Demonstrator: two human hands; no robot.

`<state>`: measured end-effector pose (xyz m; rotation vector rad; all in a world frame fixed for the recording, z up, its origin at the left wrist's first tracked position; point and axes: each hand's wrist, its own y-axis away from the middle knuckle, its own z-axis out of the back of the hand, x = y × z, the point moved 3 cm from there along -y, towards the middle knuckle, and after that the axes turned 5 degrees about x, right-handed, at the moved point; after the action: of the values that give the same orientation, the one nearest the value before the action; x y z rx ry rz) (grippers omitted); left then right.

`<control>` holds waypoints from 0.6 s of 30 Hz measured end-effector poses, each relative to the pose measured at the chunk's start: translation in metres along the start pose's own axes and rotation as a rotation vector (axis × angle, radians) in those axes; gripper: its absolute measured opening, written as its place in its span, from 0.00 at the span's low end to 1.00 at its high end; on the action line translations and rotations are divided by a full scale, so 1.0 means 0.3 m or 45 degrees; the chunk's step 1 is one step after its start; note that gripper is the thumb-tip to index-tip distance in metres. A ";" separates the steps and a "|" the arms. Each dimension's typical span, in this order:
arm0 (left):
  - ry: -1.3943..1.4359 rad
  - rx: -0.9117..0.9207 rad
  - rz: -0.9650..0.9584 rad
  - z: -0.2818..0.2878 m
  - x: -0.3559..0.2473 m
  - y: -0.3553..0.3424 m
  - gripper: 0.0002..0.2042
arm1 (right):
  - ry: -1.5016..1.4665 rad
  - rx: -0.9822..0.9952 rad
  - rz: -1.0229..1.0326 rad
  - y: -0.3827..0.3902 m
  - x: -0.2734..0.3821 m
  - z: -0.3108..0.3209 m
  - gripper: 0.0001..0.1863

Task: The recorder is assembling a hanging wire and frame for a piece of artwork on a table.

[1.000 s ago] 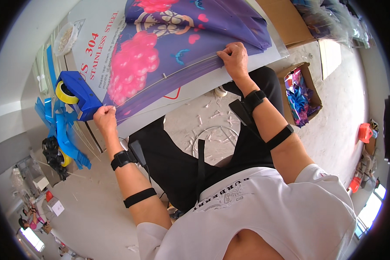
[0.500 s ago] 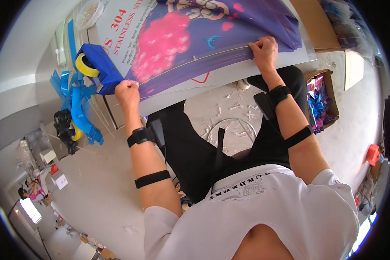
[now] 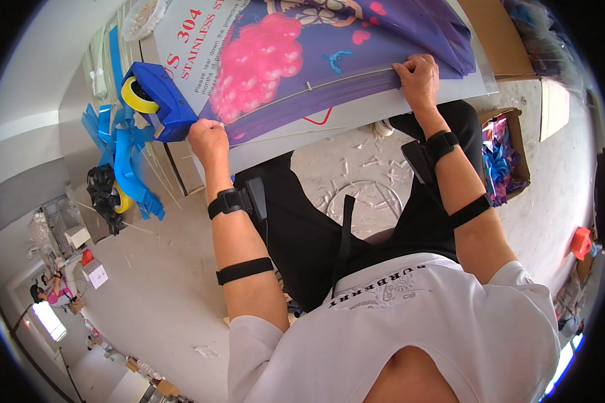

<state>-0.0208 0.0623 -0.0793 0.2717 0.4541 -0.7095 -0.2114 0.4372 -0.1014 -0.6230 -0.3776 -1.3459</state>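
Observation:
A purple plastic film sheet (image 3: 356, 70) printed with pink balloons, hearts and flowers lies over a white board (image 3: 282, 144). Along its near side runs a thin pale rod (image 3: 343, 78) with a small white piece near its middle. My left hand (image 3: 208, 139) is closed in a pinch at the rod's left end, by the sheet's near left corner. At the other end my right hand (image 3: 418, 77) pinches the rod with thumb and fingers. The fingertips partly hide both ends. Just beyond my left hand stands a blue tape dispenser (image 3: 171, 107) with a yellow tape roll (image 3: 139, 97).
Blue strips (image 3: 124, 161) and a black bundle (image 3: 102, 191) hang at the left side. A plastic tub (image 3: 143, 20) sits at the far left. On the right, a cardboard box (image 3: 507, 158) holds shiny blue and purple pieces. Scraps (image 3: 376, 181) litter the floor between my legs.
The whole view has shifted slightly, so things appear a little further right. Both hands keep their pinch at the rod's ends; the sheet lies much the same.

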 end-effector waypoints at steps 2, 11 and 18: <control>-0.026 -0.011 0.020 -0.001 -0.019 0.007 0.03 | 0.000 0.009 -0.012 -0.003 -0.007 0.002 0.10; -0.033 -0.001 0.065 0.008 -0.014 0.005 0.03 | 0.041 -0.036 0.011 -0.013 0.004 0.007 0.13; 0.009 0.023 0.115 0.008 -0.007 -0.010 0.04 | 0.068 0.053 -0.026 -0.032 -0.001 0.012 0.13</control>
<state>-0.0235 0.0604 -0.0763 0.3097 0.4395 -0.6248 -0.2206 0.4387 -0.0969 -0.5488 -0.3681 -1.3684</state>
